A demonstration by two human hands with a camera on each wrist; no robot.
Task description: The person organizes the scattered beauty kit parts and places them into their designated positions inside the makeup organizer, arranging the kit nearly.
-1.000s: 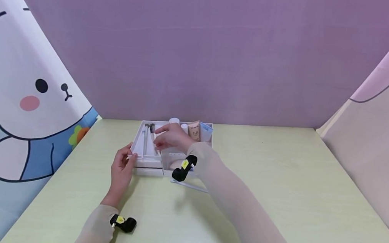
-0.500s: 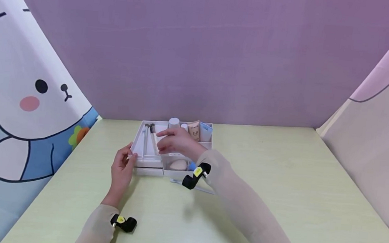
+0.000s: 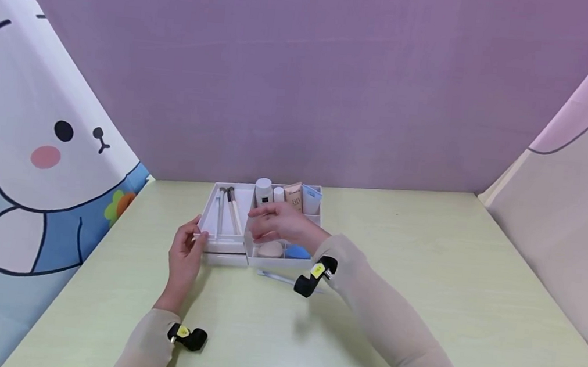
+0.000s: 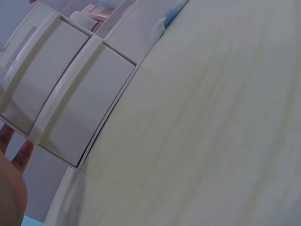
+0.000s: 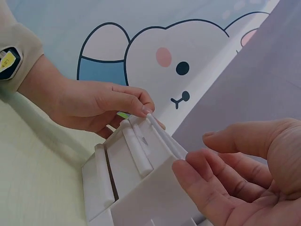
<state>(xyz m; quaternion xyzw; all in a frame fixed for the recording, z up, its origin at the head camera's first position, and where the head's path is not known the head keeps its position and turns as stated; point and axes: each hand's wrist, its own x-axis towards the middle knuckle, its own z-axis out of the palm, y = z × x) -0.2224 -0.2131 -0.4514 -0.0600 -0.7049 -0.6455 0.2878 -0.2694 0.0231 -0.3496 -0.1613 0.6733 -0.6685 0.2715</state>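
Note:
My left hand (image 3: pixel 185 258) grips the left front corner of a white makeup organizer (image 3: pixel 224 259), its thumb on the top edge and fingers along the side, as the right wrist view (image 5: pixel 103 103) also shows. Two makeup brushes (image 3: pixel 234 210) lie in the organizer's left top tray. Over the right compartments hovers my right hand (image 3: pixel 287 225), fingers loosely bent and thumb apart, holding nothing. Behind it stand a white-capped bottle (image 3: pixel 263 190), a smaller white-capped bottle (image 3: pixel 278 194), a BB cream tube (image 3: pixel 294 193) and a light blue tube (image 3: pixel 311 199).
A pale round puff-like thing (image 3: pixel 270 249) and a blue item (image 3: pixel 297 252) sit in the front compartments. On the table, just before the organizer, lies a slim pale-blue stick (image 3: pixel 274 276). A purple backdrop (image 3: pixel 333 93) rises behind the table (image 3: pixel 421 288).
My right hand has drawn back to the right, away from the brushes, uncovering the second brush, the white-capped bottle and the front compartments. My left hand has stayed at the corner.

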